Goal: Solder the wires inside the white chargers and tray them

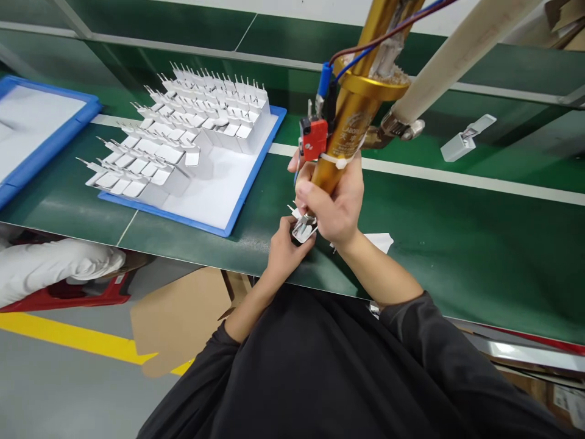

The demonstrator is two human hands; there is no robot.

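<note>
My right hand [336, 204] is wrapped round the lower shaft of a gold hanging power screwdriver [354, 103] with a red switch on its side. Its tip is hidden behind my fingers, just above a small white plug part with metal prongs [302, 228]. My left hand [283, 250] is closed on that part from below, at the near edge of the green conveyor belt [457, 244]. Both forearms wear dark sleeves.
A blue-rimmed white tray [228, 189] to the left carries several rows of the same white pronged parts [183, 131]. Another blue tray [50, 140] lies at far left. One single white part [466, 140] rests on the belt at right. Cardboard and a red bin lie on the floor below.
</note>
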